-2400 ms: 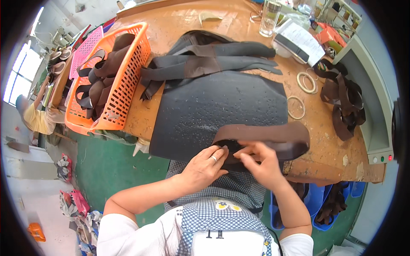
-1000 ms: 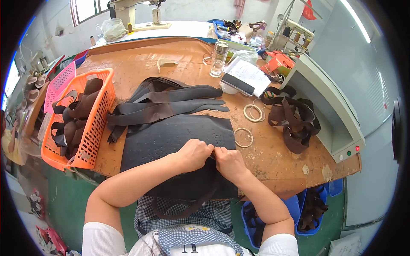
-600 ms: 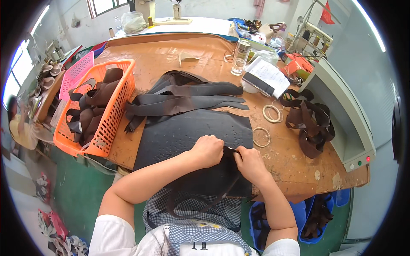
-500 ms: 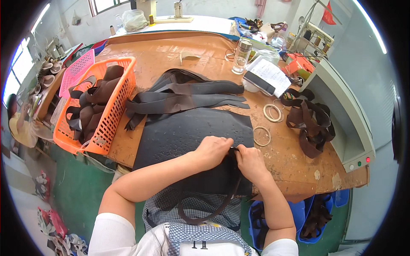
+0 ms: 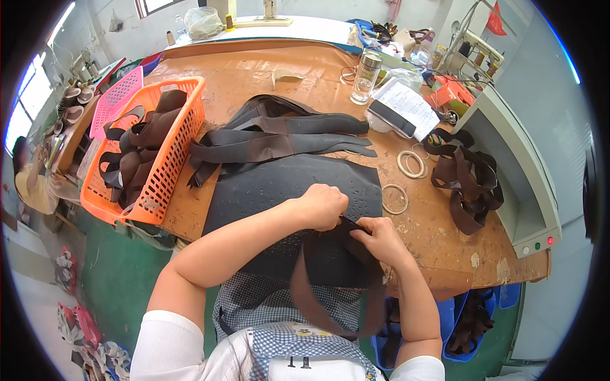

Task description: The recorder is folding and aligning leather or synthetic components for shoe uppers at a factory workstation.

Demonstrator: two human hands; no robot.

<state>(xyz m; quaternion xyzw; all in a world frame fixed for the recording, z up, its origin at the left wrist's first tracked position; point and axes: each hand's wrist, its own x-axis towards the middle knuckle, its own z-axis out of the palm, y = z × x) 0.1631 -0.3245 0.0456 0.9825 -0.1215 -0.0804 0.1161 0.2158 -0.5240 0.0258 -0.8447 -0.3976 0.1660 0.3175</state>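
Note:
Both my hands are closed on a dark brown strap of leather-like material (image 5: 307, 289), which hangs in a loop over the near edge of the black mat and in front of my checked apron. My left hand (image 5: 324, 206) makes a fist above the mat. Just to its right and a little nearer, my right hand (image 5: 384, 239) pinches the strap between thumb and fingers. A short dark stretch of it spans the gap between them. Under my hands lies the black mat (image 5: 254, 197), dotted with small pits. Beyond it rests a bundle of grey and brown straps (image 5: 273, 145).
An orange basket (image 5: 166, 168) of brown straps stands left. To the right are tape rings (image 5: 412, 165), coiled straps (image 5: 467, 184) and a grey machine housing (image 5: 534, 209). A glass bottle (image 5: 366, 77) and phone (image 5: 391, 119) sit farther back. Blue bins (image 5: 486, 305) stand below; a person (image 5: 35, 184) sits far left.
My hands have drawn slightly apart, the right one moving a little right and nearer. The hanging strap loop has widened and shifted. The whole view has tilted slightly.

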